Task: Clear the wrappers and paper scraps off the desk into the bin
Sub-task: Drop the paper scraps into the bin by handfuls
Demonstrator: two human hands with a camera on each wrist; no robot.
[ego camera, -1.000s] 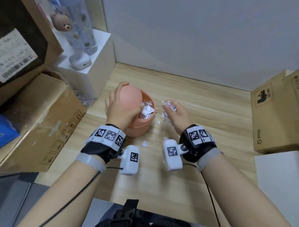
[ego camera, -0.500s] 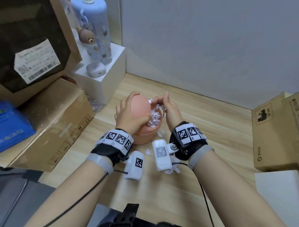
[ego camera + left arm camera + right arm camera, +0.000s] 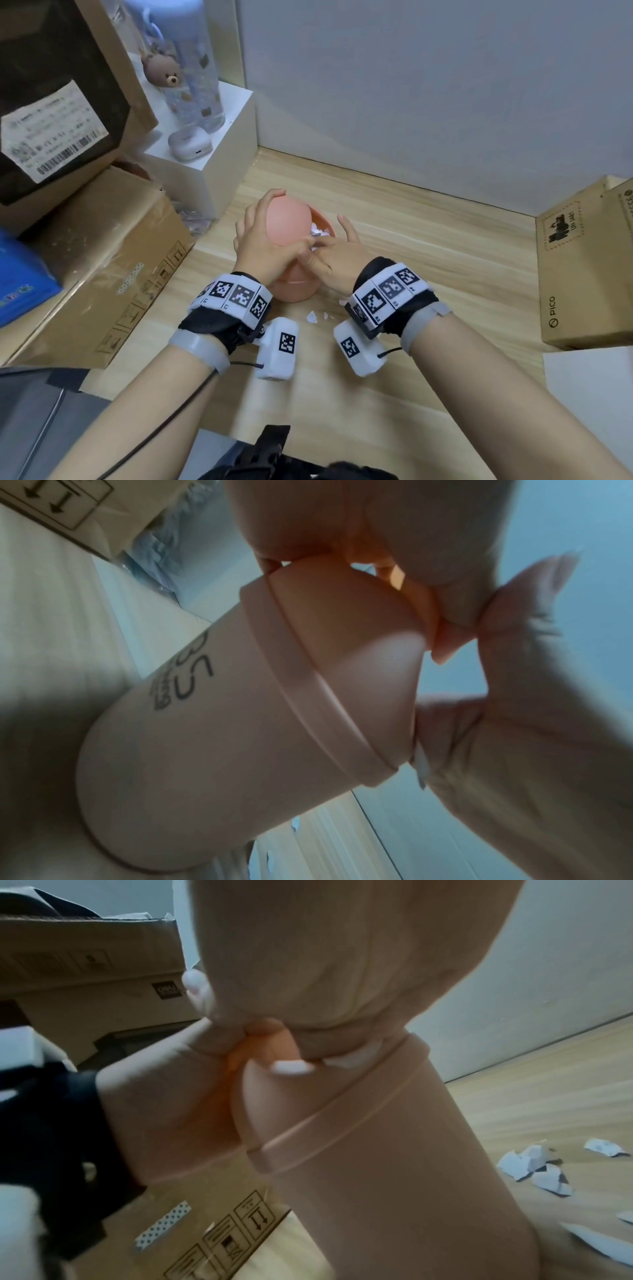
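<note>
A pink desk bin (image 3: 294, 289) stands on the wooden desk (image 3: 428, 260). My left hand (image 3: 265, 248) grips its domed swing lid (image 3: 286, 222) and holds it tilted back. My right hand (image 3: 330, 255) lies over the bin's mouth, fingers curled down on white paper scraps (image 3: 320, 233) there. In the left wrist view the bin (image 3: 222, 750) fills the frame, with the lid (image 3: 349, 631) under my fingers. In the right wrist view a scrap (image 3: 352, 1056) shows between my palm and the bin's rim (image 3: 342, 1118). Several loose scraps (image 3: 313, 317) (image 3: 534, 1164) lie on the desk beside the bin.
Stacked cardboard boxes (image 3: 102, 267) crowd the left side. A white box (image 3: 209, 178) at the back left bears a bottle and an earbud case. A brown PICO carton (image 3: 582, 274) and a white box (image 3: 589, 404) stand at the right. The wall runs close behind.
My right hand carried a bunch of scraps from the desk on the right up over the bin, then dropped onto its mouth. The left hand kept the lid tilted.
</note>
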